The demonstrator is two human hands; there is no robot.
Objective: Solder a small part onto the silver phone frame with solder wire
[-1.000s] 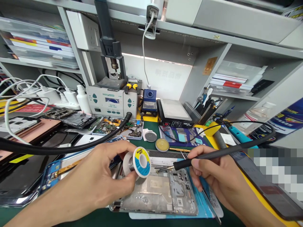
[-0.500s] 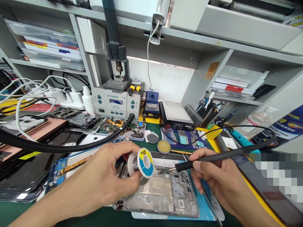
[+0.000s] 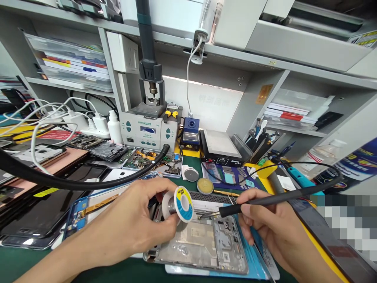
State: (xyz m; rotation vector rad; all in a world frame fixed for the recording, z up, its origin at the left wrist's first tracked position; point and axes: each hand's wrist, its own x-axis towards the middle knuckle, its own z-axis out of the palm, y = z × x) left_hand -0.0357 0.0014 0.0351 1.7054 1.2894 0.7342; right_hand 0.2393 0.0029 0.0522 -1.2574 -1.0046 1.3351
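Note:
My left hand (image 3: pixel 147 220) grips a spool of solder wire (image 3: pixel 185 204) with a yellow and blue label, between thumb and fingers. In my right hand (image 3: pixel 262 220) is a black-handled soldering iron (image 3: pixel 235 209), its tip pointing left. The tip is just over, or touching, the upper part of a metal phone frame (image 3: pixel 203 245); I cannot tell which. Tweezers (image 3: pixel 262 259) also sit in my right hand, slanting down to the right. The frame lies on a blue and white sheet (image 3: pixel 256 261). Behind it is a tin of yellowish paste (image 3: pixel 205 186).
A hot-air station (image 3: pixel 144 129) stands at the back, its black hose (image 3: pixel 88 184) crossing on the left. Phone parts (image 3: pixel 64 204) are piled at the left. The iron's stand (image 3: pixel 191 133) and a heating plate (image 3: pixel 222 147) are behind. A phone (image 3: pixel 326 232) lies at the right.
The camera view has shifted slightly, so the scene sits a little lower and to the right. Both hands keep the same hold, with hardly any movement relative to the frame.

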